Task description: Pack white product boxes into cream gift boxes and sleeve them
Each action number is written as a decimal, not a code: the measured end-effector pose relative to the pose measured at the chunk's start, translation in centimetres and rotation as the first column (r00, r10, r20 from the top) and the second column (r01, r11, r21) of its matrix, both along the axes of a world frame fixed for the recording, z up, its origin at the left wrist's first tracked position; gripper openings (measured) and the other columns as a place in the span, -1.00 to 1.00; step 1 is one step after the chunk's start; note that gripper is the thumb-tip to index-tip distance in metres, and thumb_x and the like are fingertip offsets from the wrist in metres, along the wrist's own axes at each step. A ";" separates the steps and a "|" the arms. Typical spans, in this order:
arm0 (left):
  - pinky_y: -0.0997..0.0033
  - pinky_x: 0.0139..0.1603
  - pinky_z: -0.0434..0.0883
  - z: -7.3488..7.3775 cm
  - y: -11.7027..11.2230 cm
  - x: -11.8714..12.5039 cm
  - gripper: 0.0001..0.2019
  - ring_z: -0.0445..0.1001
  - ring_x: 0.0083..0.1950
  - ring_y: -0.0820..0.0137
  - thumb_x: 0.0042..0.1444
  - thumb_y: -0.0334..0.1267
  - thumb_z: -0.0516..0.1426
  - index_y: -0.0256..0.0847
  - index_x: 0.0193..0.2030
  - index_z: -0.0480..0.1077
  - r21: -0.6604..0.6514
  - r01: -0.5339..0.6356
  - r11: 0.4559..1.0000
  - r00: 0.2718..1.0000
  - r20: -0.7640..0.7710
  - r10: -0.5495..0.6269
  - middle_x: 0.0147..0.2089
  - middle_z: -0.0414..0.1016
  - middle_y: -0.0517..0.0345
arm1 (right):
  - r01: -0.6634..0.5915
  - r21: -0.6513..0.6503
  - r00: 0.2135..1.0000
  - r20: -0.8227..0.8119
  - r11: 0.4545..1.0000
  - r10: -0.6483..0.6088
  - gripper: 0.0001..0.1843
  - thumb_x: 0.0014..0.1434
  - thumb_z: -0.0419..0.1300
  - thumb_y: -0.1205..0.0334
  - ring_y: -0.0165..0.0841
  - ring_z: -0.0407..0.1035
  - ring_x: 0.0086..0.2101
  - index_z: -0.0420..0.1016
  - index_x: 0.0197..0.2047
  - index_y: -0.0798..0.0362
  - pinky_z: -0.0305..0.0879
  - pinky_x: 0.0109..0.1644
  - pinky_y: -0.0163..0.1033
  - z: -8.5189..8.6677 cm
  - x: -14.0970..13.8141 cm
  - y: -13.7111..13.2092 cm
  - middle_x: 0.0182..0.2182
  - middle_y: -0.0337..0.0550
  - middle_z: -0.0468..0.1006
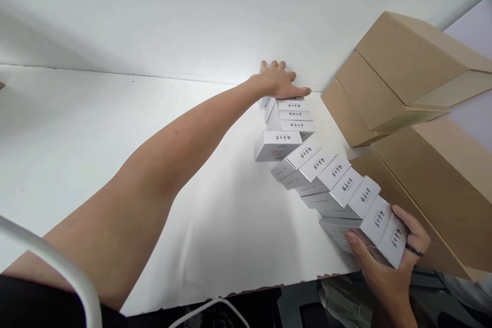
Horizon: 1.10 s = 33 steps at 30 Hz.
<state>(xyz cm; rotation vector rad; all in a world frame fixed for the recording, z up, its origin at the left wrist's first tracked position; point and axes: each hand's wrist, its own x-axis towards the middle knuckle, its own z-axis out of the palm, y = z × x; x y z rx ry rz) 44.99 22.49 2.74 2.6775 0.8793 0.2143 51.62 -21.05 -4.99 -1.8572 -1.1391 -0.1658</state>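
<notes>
Small white cardboard boxes (347, 185), dark script on top, bent row from far centre to near right.
7 in near run, 4+ far, partly hidden under splayed left hand (281, 82); right hand (394, 277) pinches near end. 5 brown cartons (434, 164) visible right.

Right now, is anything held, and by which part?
The right hand grips the nearest white boxes by opposite sides; the left hand spreads over the farthest.

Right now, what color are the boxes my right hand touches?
White boxes with dark lettering; head view.

Prob. pkg. area, cartons (407, 61), wht. table (77, 123)
</notes>
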 end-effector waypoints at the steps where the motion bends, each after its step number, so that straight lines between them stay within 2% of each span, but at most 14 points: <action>1: -0.52 0.51 -0.28 0.0 0.0 -0.4 -0.11 -0.03 0.53 -0.40 0.09 0.54 -0.05 -0.18 0.20 0.49 -0.002 -0.015 1.000 1.000 -0.003 0.015 0.41 0.26 -0.16 | -0.005 0.000 1.000 0.000 1.000 0.005 0.09 -0.04 0.57 0.00 -0.08 0.19 0.16 0.22 0.47 -0.06 -0.03 0.39 0.30 0.0 0.0 0.1 0.23 0.02 0.22; 5: -0.42 0.55 -0.23 0.4 0.2 -2.7 -0.15 -0.02 0.54 -0.35 0.08 0.52 -0.01 -0.16 0.17 0.48 -0.008 -0.055 0.998 0.998 -0.039 0.055 0.41 0.25 -0.14 | -0.051 -0.008 0.998 -0.024 0.999 0.051 0.08 -0.02 0.56 0.00 -0.10 0.20 0.14 0.19 0.48 -0.08 0.01 0.38 0.29 0.2 0.0 0.5 0.22 0.01 0.21; 11: -0.40 0.54 -0.16 0.8 0.2 -6.0 -0.24 0.04 0.54 -0.28 0.14 0.46 -0.01 -0.15 0.15 0.47 0.025 -0.154 0.988 0.987 -0.050 0.155 0.42 0.25 -0.16 | -0.086 -0.007 0.995 -0.053 0.996 0.085 0.02 0.03 0.53 0.01 -0.13 0.20 0.14 0.19 0.47 -0.10 0.03 0.37 0.26 0.2 -0.1 1.2 0.20 -0.02 0.22; 15: -0.30 0.58 -0.14 0.6 -1.3 -6.8 -0.33 0.16 0.51 -0.11 0.24 0.35 0.01 -0.11 0.24 0.40 0.023 -0.247 0.969 0.960 0.141 0.241 0.42 0.30 -0.13 | -0.085 -0.004 0.993 -0.087 0.996 0.085 0.00 0.03 0.52 0.01 -0.12 0.19 0.15 0.20 0.45 -0.07 0.04 0.36 0.27 0.0 0.1 1.5 0.20 0.00 0.21; 18: -0.24 0.61 -0.21 0.6 -2.5 -7.3 -0.45 0.11 0.55 -0.01 0.31 0.19 0.01 -0.11 0.26 0.36 0.036 -0.238 0.971 0.930 0.295 0.218 0.49 0.23 -0.09 | -0.063 0.003 0.994 -0.089 0.998 0.063 0.00 0.02 0.53 0.01 -0.10 0.19 0.16 0.22 0.44 -0.03 0.02 0.37 0.29 -0.2 0.2 1.5 0.20 0.03 0.23; 21: -0.18 0.63 -0.40 1.2 -3.8 -8.0 -0.55 -0.01 0.61 0.03 0.35 0.11 -0.01 -0.13 0.13 0.45 0.134 -0.094 0.987 0.946 0.319 0.047 0.52 0.21 -0.05 | -0.051 0.021 0.998 -0.038 0.999 0.051 0.06 -0.03 0.55 -0.01 -0.07 0.18 0.17 0.21 0.44 0.01 -0.02 0.39 0.33 -0.4 0.4 1.4 0.21 0.05 0.23; 22: -0.17 0.64 -0.39 1.5 -4.4 -8.2 -0.53 0.00 0.62 0.02 0.37 0.13 -0.03 -0.13 0.12 0.46 0.139 -0.012 0.990 0.954 0.298 -0.030 0.52 0.22 -0.02 | -0.050 0.026 0.998 -0.022 0.998 0.051 0.09 -0.04 0.56 -0.01 -0.06 0.17 0.18 0.19 0.45 0.02 -0.02 0.39 0.34 -0.5 0.5 1.4 0.22 0.06 0.22; 24: -0.25 0.64 -0.21 2.3 -5.9 -8.2 -0.45 0.03 0.61 -0.03 0.37 0.22 -0.06 -0.09 0.23 0.42 0.059 0.163 0.985 0.961 0.217 -0.172 0.52 0.23 0.05 | -0.054 0.027 0.998 -0.010 0.998 0.055 0.11 -0.03 0.55 -0.02 -0.05 0.15 0.20 0.16 0.47 0.02 -0.03 0.40 0.35 -0.5 0.6 1.5 0.24 0.08 0.20; 26: -0.31 0.61 -0.05 3.0 -7.6 -7.9 -0.35 -0.01 0.62 -0.09 0.32 0.32 -0.02 -0.04 0.35 0.33 -0.027 0.324 0.946 0.939 0.129 -0.318 0.56 0.17 0.09 | -0.056 0.020 0.998 -0.015 0.998 0.057 0.10 -0.01 0.54 -0.02 -0.06 0.15 0.21 0.15 0.47 0.02 -0.04 0.41 0.35 -0.5 0.6 1.5 0.25 0.08 0.19; 29: -0.25 0.65 -0.18 3.9 -9.9 -7.7 -0.26 -0.18 0.66 -0.07 0.26 0.39 0.05 -0.06 0.38 0.33 -0.001 0.505 0.863 0.862 0.055 -0.505 0.62 0.01 0.06 | -0.051 0.016 0.998 -0.022 0.999 0.051 0.08 0.00 0.54 -0.02 -0.08 0.15 0.20 0.16 0.46 0.02 -0.05 0.42 0.34 -0.5 0.5 1.5 0.24 0.07 0.20; 31: -0.18 0.66 -0.24 4.2 -10.8 -8.5 -0.17 -0.25 0.67 -0.03 0.21 0.45 0.06 -0.10 0.41 0.29 0.011 0.559 0.829 0.828 0.042 -0.559 0.64 -0.06 0.03 | -0.046 0.023 0.999 -0.024 0.999 0.047 0.09 -0.01 0.54 -0.02 -0.10 0.16 0.19 0.16 0.46 0.01 -0.06 0.42 0.34 -0.5 0.5 1.4 0.23 0.05 0.19; 33: -0.16 0.67 -0.23 4.1 -11.1 -10.0 -0.05 -0.26 0.68 -0.04 0.14 0.47 0.13 -0.16 0.47 0.20 0.029 0.572 0.820 0.818 0.055 -0.572 0.65 -0.09 -0.03 | -0.050 0.030 0.998 -0.025 0.998 0.050 0.11 -0.04 0.56 -0.03 -0.11 0.17 0.17 0.16 0.46 0.01 -0.05 0.42 0.33 -0.5 0.5 1.4 0.21 0.03 0.19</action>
